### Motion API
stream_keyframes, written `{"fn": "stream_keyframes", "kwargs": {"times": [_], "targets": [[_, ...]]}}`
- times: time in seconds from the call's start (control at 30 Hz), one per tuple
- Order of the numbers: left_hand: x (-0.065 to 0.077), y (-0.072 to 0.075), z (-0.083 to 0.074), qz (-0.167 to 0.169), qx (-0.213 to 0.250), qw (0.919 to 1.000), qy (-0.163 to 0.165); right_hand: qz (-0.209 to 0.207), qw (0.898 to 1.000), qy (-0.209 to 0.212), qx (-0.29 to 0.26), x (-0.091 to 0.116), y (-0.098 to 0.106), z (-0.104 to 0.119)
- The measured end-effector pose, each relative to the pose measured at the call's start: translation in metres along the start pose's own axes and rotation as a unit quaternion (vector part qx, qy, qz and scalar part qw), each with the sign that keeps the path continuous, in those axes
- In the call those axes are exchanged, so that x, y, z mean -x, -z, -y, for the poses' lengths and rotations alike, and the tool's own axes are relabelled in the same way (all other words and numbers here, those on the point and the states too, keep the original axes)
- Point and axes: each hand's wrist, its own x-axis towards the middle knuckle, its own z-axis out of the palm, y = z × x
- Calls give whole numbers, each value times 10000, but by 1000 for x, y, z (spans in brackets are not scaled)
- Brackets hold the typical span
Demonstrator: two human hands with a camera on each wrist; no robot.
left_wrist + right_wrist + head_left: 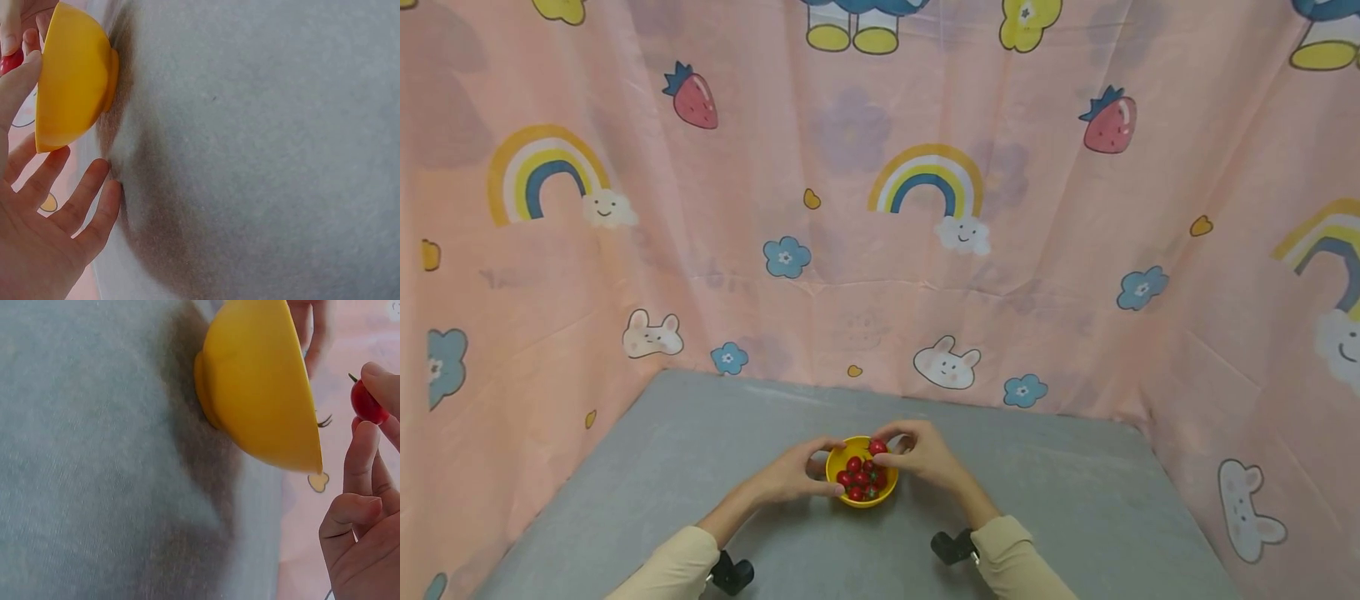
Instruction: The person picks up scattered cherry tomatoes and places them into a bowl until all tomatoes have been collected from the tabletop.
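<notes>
A yellow bowl (863,504) stands on the grey tabletop with several red cherry tomatoes (861,478) inside, some with green stems. My left hand (786,475) steadies the bowl from its left side, thumb at the near rim and fingertips at the far rim. In the left wrist view the lower fingers of that hand are spread below the bowl's edge. Over the right part of the bowl, my right hand (927,457) pinches one cherry tomato (367,404) between thumb and fingertip. That tomato is above rim height, its small green stem toward the bowl.
The grey tabletop (1075,500) reaches back to a pink curtain (850,317) printed with rainbows, strawberries and rabbits, which also hangs along both sides. Black wrist mounts (953,547) sit below both forearms, by the beige sleeves (1021,554).
</notes>
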Motion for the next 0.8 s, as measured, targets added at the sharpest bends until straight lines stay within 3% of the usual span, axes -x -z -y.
{"fn": "stream_keyframes", "kwargs": {"times": [0.23, 0.47, 0.67, 0.8], "targets": [[1, 0, 1, 32, -16, 10000, -54, 152, 9996, 144, -188, -1, -5, -4], [2, 0, 0, 6, -34, 10000, -9, 24, 9996, 257, -117, 6, 0, -10], [4, -1, -1, -75, 30, 10000, -7, -335, 9990, 177, 224, 26, 15, -18], [11, 1, 1, -383, -74, 9992, -92, -695, 9959, -66, 579, 49, 32, -27]]}}
